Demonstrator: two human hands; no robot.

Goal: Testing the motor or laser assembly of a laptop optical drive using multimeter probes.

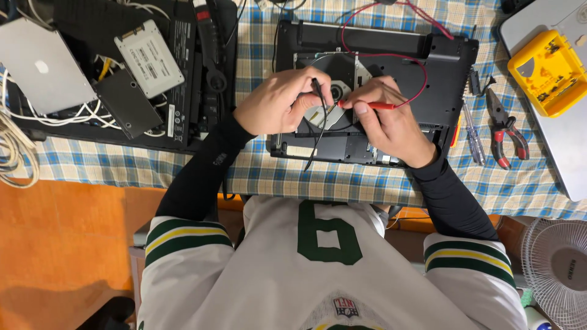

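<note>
A black probe [318,98] is pinched by the left hand [278,101], a red probe [373,106] by the right hand [391,122]; both tips are aimed inward at the open laptop base [440,61] on the tabletop [257,171], the red probe lying nearly level.

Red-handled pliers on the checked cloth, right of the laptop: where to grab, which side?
Judging by the pose, take the red-and-black handled pliers by the two handles, which lie at the end nearest the person and splay slightly apart. Come from above on the near side with the right hand. The metal nose points away, toward the yellow plastic case, and screwdrivers crowd the pliers' left.
</note>
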